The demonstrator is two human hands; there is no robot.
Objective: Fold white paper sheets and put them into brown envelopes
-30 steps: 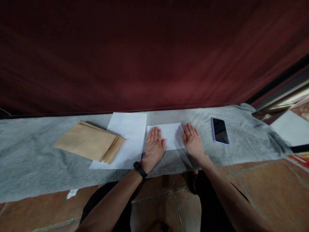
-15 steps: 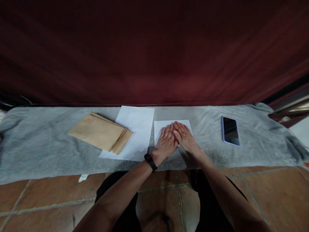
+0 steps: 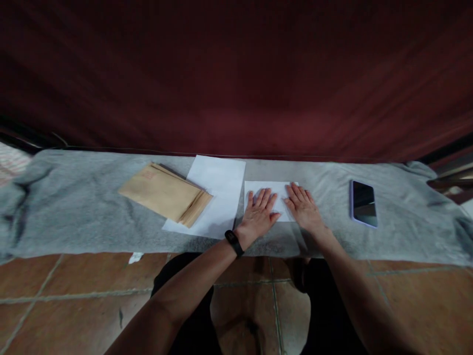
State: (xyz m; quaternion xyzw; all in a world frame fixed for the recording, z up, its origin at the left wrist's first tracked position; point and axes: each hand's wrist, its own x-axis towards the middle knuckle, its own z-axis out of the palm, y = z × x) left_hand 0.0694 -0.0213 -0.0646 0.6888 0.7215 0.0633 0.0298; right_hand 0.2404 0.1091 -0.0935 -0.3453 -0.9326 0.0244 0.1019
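Hands: both down flat on the small white paper [image 3: 268, 185], palms to the sheet, nothing gripped in either one.
Left hand: left hand [image 3: 258, 214] spread wide open, fingers fanned and pointing away from the person, covering the paper's left and near part. Its thumb angles out to the right along the paper's near edge.
Right hand: right hand [image 3: 303, 209] open too, fingers straight and close together, lying across the paper's right edge with the fingertips near the far right corner.
Gap: the two hands sit just beside each other, and a narrow strip of white shows between them.
Wrist: black band [image 3: 234, 243] on the left wrist, right at the near edge of the cloth.
Paper: small, rectangular, lying flat on the grey cloth [image 3: 74, 207] in the middle of the view. Whether it is folded I cannot tell.
To the left: a larger white sheet [image 3: 218, 187] just beside the small paper, laid at a slight slant.
Envelopes: a stack of brown envelopes [image 3: 164, 192] overlapping that larger sheet's left side, edges fanned a little at the near right corner.
To the right: a phone [image 3: 363, 203], dark screen up, on the cloth and well apart from the right hand.
Floor: brown tiled floor [image 3: 55, 281] in front of the cloth, with a small white scrap [image 3: 135, 257] on it close to the cloth's edge.
Backdrop: dark red curtain [image 3: 236, 74] hanging behind the cloth, filling the upper half.
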